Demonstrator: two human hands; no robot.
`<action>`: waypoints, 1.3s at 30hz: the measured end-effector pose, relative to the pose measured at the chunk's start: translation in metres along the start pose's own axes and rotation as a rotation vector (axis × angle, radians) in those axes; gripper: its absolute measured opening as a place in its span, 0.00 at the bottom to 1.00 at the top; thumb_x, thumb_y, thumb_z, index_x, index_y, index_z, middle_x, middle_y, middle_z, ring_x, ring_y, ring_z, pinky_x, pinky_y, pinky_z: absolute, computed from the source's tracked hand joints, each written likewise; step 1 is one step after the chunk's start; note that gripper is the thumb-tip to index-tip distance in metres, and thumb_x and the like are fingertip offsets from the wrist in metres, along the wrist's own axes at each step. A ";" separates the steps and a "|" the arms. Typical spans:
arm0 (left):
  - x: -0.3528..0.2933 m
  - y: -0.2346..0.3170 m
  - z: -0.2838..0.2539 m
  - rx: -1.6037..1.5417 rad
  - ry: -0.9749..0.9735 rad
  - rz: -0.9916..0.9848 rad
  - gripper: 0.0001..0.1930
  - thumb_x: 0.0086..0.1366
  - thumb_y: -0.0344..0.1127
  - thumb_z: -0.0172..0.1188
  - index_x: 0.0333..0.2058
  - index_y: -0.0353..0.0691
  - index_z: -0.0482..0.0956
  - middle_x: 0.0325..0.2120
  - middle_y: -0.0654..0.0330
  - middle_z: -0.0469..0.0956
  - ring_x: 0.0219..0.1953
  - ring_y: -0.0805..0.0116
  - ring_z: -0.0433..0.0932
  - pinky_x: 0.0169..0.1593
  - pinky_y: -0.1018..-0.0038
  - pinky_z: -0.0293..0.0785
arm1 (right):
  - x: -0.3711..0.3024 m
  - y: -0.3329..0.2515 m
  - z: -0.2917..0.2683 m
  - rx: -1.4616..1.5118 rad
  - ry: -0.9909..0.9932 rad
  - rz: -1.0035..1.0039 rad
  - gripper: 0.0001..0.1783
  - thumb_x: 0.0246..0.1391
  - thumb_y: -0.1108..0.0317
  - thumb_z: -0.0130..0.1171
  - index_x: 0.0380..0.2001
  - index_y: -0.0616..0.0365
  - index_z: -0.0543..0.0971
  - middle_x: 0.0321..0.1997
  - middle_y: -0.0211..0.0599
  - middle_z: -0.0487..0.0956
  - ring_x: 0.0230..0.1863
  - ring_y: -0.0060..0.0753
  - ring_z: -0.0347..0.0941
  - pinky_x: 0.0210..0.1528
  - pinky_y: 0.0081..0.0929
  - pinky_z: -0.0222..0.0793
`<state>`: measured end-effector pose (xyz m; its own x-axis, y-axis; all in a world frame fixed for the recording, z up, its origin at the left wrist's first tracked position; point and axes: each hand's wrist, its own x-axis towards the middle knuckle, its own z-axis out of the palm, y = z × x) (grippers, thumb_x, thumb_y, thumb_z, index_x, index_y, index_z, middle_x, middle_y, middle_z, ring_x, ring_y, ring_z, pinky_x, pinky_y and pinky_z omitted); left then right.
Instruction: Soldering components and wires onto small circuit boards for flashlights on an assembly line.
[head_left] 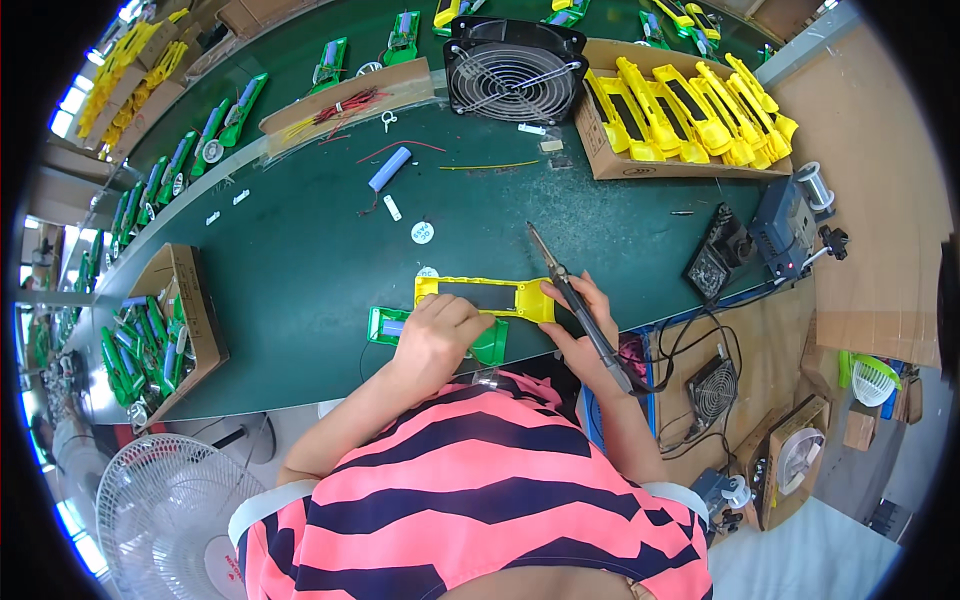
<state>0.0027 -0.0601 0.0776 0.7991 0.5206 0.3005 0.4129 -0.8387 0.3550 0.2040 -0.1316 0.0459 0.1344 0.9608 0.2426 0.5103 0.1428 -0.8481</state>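
My left hand [437, 338] is closed, fingers curled over the near edge of a yellow plastic housing [533, 301] with a dark middle panel. Its fingertips are hidden, so what they pinch does not show. A green plastic housing [488, 346] holding a blue cylindrical cell [391, 328] lies partly beneath this hand. My right hand [588, 318] grips a soldering iron [578, 306], its tip pointing up and away over the bench. Thumb and fingers of that hand are close to the yellow housing's right end; whether they touch it I cannot tell.
A loose blue cell [390, 169], wires and round stickers [422, 232] lie farther off. At the back stand a black fan [515, 75] and a carton [640, 165] of yellow housings. A carton [205, 310] of green units is left; a soldering station [783, 228] and black stand [718, 252] are right.
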 end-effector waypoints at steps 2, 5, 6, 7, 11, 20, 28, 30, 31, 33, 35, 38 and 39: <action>0.001 0.000 0.005 -0.140 0.174 -0.112 0.08 0.44 0.26 0.53 0.27 0.37 0.75 0.21 0.60 0.69 0.26 0.63 0.70 0.32 0.70 0.65 | 0.004 0.002 0.005 0.028 0.000 0.021 0.29 0.37 0.74 0.63 0.46 0.58 0.65 0.44 0.35 0.74 0.50 0.38 0.67 0.60 0.38 0.52; 0.006 -0.005 0.010 -0.040 0.184 -0.169 0.07 0.42 0.25 0.54 0.24 0.37 0.74 0.22 0.60 0.70 0.26 0.62 0.70 0.31 0.69 0.65 | 0.011 0.002 0.011 -0.057 -0.090 0.007 0.29 0.36 0.72 0.64 0.45 0.57 0.66 0.45 0.38 0.74 0.52 0.44 0.65 0.53 0.35 0.61; 0.008 -0.004 0.010 -0.018 0.124 -0.234 0.07 0.41 0.25 0.54 0.23 0.37 0.74 0.22 0.57 0.70 0.27 0.61 0.71 0.31 0.68 0.65 | 0.013 -0.002 0.011 -0.041 -0.112 -0.011 0.27 0.37 0.72 0.64 0.43 0.58 0.67 0.44 0.39 0.74 0.52 0.45 0.65 0.54 0.35 0.61; 0.008 -0.005 0.010 -0.018 0.124 -0.235 0.07 0.41 0.25 0.54 0.23 0.37 0.74 0.22 0.57 0.70 0.27 0.61 0.71 0.31 0.68 0.65 | 0.016 -0.004 0.012 -0.024 -0.133 -0.029 0.25 0.37 0.72 0.64 0.42 0.58 0.68 0.44 0.40 0.74 0.51 0.46 0.65 0.54 0.35 0.61; 0.012 -0.008 0.009 0.075 -0.036 -0.345 0.06 0.41 0.23 0.53 0.22 0.36 0.74 0.21 0.54 0.69 0.27 0.59 0.72 0.31 0.67 0.68 | 0.025 0.004 0.002 0.063 -0.024 -0.266 0.18 0.38 0.70 0.64 0.36 0.59 0.72 0.31 0.40 0.77 0.37 0.41 0.74 0.53 0.40 0.61; 0.016 -0.011 0.007 0.085 -0.114 -0.406 0.03 0.47 0.25 0.54 0.21 0.37 0.76 0.20 0.55 0.70 0.25 0.57 0.73 0.31 0.66 0.70 | 0.027 0.004 -0.013 0.364 -0.066 0.037 0.09 0.45 0.73 0.56 0.32 0.64 0.74 0.18 0.33 0.77 0.34 0.27 0.74 0.56 0.35 0.55; 0.015 -0.012 0.006 0.052 -0.119 -0.406 0.03 0.47 0.25 0.53 0.21 0.35 0.75 0.21 0.53 0.70 0.26 0.56 0.73 0.32 0.65 0.69 | 0.023 0.011 0.001 0.356 -0.060 0.070 0.09 0.45 0.76 0.54 0.33 0.64 0.72 0.16 0.37 0.77 0.42 0.33 0.73 0.54 0.36 0.58; 0.016 -0.012 0.006 0.044 -0.117 -0.417 0.02 0.47 0.25 0.53 0.21 0.35 0.75 0.21 0.53 0.70 0.26 0.55 0.73 0.32 0.65 0.69 | 0.019 0.015 0.002 0.411 -0.078 0.164 0.09 0.45 0.76 0.55 0.33 0.65 0.72 0.21 0.39 0.77 0.42 0.33 0.73 0.51 0.34 0.61; 0.016 -0.012 0.006 0.036 -0.115 -0.427 0.02 0.47 0.25 0.53 0.21 0.35 0.75 0.21 0.52 0.71 0.26 0.55 0.73 0.32 0.65 0.69 | 0.017 0.016 0.002 0.466 -0.094 0.259 0.09 0.45 0.77 0.55 0.33 0.66 0.72 0.25 0.42 0.78 0.42 0.34 0.73 0.48 0.32 0.64; 0.016 -0.011 0.005 0.027 -0.111 -0.431 0.02 0.47 0.25 0.53 0.21 0.34 0.75 0.21 0.52 0.70 0.26 0.55 0.73 0.32 0.65 0.69 | 0.018 0.018 0.003 0.401 -0.063 0.124 0.09 0.45 0.77 0.55 0.33 0.66 0.72 0.31 0.45 0.77 0.37 0.33 0.74 0.44 0.28 0.67; 0.016 -0.011 0.005 0.034 -0.114 -0.433 0.02 0.47 0.25 0.53 0.21 0.34 0.75 0.21 0.52 0.71 0.26 0.55 0.73 0.32 0.65 0.69 | 0.017 0.020 0.004 0.336 -0.032 -0.012 0.10 0.45 0.78 0.54 0.34 0.67 0.72 0.37 0.49 0.76 0.33 0.31 0.76 0.39 0.25 0.70; 0.016 -0.012 0.006 0.023 -0.102 -0.424 0.02 0.47 0.25 0.53 0.20 0.35 0.75 0.21 0.53 0.70 0.26 0.55 0.73 0.32 0.65 0.69 | 0.013 0.018 0.005 0.485 -0.041 0.144 0.10 0.45 0.79 0.54 0.34 0.68 0.71 0.45 0.52 0.71 0.27 0.29 0.76 0.33 0.20 0.72; 0.016 -0.012 0.006 0.023 -0.097 -0.424 0.02 0.47 0.25 0.53 0.20 0.35 0.75 0.21 0.53 0.70 0.26 0.55 0.73 0.32 0.65 0.69 | 0.012 0.016 0.004 0.517 -0.021 0.170 0.10 0.45 0.76 0.55 0.34 0.67 0.72 0.34 0.44 0.74 0.27 0.26 0.76 0.42 0.25 0.67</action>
<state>0.0129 -0.0430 0.0729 0.5940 0.8030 0.0476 0.7218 -0.5581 0.4093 0.2102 -0.1168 0.0327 0.1591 0.9843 0.0766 -0.0018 0.0778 -0.9970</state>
